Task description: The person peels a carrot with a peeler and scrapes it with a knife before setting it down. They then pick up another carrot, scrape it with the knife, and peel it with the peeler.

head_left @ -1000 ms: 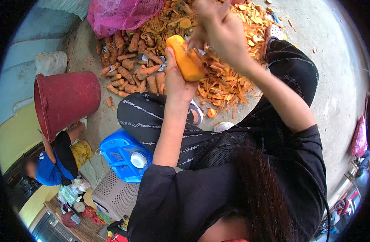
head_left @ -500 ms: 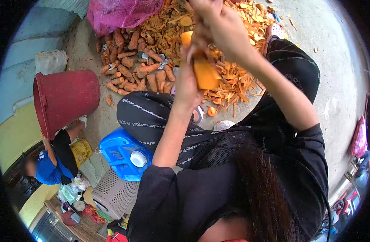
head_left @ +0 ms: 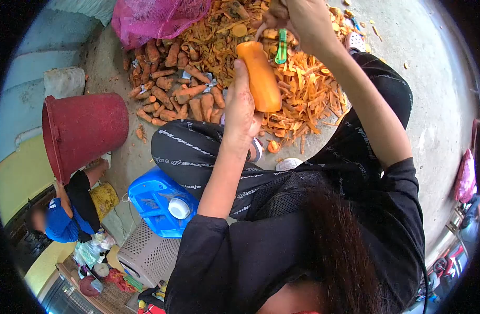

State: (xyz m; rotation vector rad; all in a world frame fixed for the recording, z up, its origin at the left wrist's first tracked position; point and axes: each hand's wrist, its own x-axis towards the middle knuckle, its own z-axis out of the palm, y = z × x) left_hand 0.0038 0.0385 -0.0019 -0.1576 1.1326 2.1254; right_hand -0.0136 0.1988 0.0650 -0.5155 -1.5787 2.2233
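A thick, smooth orange carrot (head_left: 263,81), its skin peeled off, is held up in my left hand (head_left: 239,107), the thumb lying along its side. My right hand (head_left: 309,23) is closed around a green peeler (head_left: 281,47), whose green part hangs below the fingers. The peeler is just to the right of the carrot's upper end, apart from it. Beneath both hands, orange peelings (head_left: 300,112) cover the floor. Left of them lies a heap of unpeeled, soil-marked carrots (head_left: 169,97).
A pink mesh sack (head_left: 159,21) stands behind the carrots. To the left are a red bucket (head_left: 88,131) lying on its side, a blue jerrycan (head_left: 159,201) and a grey perforated crate (head_left: 148,254). Another person in a blue shirt (head_left: 64,222) sits beyond.
The peeler in my right hand has come away from the carrot, up and to the right. My left hand still holds the carrot, now less covered. The bucket and heaps look the same.
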